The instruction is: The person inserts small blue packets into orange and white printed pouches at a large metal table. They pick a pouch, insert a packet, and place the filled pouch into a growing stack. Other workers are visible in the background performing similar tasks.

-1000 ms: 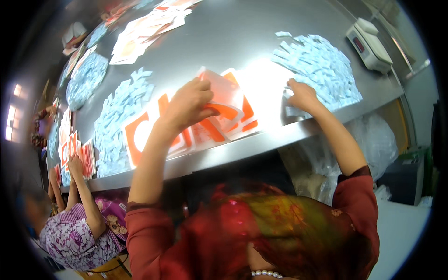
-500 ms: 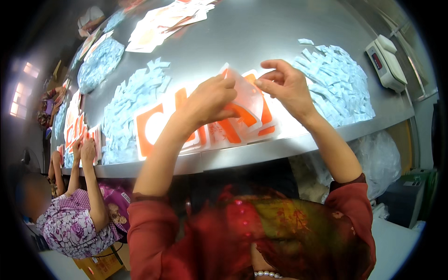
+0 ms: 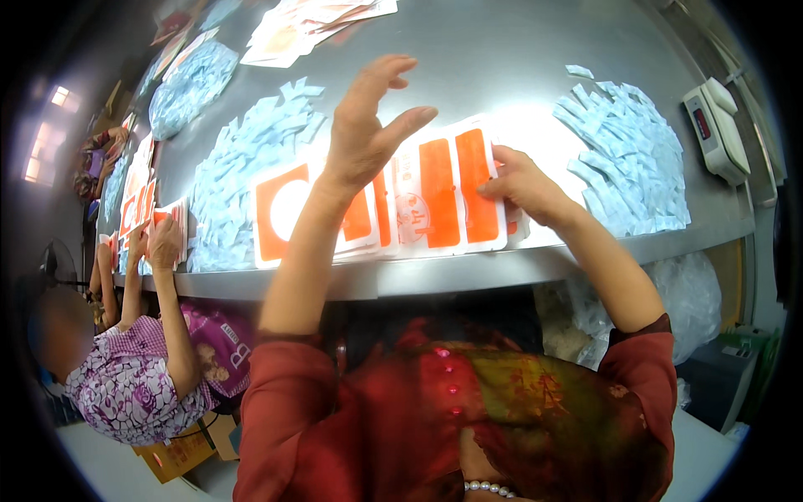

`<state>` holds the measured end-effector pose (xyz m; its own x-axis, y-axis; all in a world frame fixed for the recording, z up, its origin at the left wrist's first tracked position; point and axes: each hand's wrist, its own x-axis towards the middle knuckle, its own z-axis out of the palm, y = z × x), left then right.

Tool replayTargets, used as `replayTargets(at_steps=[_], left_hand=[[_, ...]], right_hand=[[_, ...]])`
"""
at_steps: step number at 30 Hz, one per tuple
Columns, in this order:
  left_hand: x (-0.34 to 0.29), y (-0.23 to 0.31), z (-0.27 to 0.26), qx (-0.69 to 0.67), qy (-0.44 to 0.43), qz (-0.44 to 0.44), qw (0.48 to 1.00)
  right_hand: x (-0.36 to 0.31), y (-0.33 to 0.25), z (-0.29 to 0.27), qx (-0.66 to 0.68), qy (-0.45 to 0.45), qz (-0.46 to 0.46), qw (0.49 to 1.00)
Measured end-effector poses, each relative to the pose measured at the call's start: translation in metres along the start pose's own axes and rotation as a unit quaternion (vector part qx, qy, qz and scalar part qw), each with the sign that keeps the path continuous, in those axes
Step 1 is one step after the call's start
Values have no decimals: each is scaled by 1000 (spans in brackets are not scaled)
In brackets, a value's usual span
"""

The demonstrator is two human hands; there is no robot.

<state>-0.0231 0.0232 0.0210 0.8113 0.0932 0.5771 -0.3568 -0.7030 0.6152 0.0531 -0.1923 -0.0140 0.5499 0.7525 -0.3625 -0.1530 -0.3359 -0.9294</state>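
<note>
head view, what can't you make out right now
All in the head view:
Orange-and-white packets: partly hidden behind the left forearm.
Right hand: some fingers are hidden behind the hand itself, so its grip is unclear.
Far packet stack: cut off by the top edge.
White scale: its display is too small to read.

From where I'm standing: open lane runs up the middle of the steel table (image 3: 485, 63), beyond the orange-and-white packs (image 3: 439, 197). Left blue-strip pile (image 3: 251, 167) blocks one flank, right blue-strip pile (image 3: 631, 159) the other, scale (image 3: 719, 134) past that. Left hand (image 3: 368, 125) hangs over the packs; right hand (image 3: 535, 192) obstructs their right edge. Narrow gap between it and the right pile.
</note>
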Motion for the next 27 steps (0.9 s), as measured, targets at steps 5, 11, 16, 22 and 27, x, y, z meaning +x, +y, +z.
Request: replayTargets(at_steps=[5,11,16,22,27], left_hand=[[-3,-4,29,-20,-89,55,994],[-8,-8,42,47,-310,2,950],[-17,-7,48,94,-232,53,967],[-19,-20,50,76,-213,77,971],[-19,-20,58,56,-209,63,974]], right_hand=[[16,3,41,-57,35,-39,997],[-2,-12,24,-145,9,-32,989],[-22,28,-79,-444,298,-115,837],[-32,37,-94,-391,226,-67,890],[-14,6,-34,-342,175,-43,922]])
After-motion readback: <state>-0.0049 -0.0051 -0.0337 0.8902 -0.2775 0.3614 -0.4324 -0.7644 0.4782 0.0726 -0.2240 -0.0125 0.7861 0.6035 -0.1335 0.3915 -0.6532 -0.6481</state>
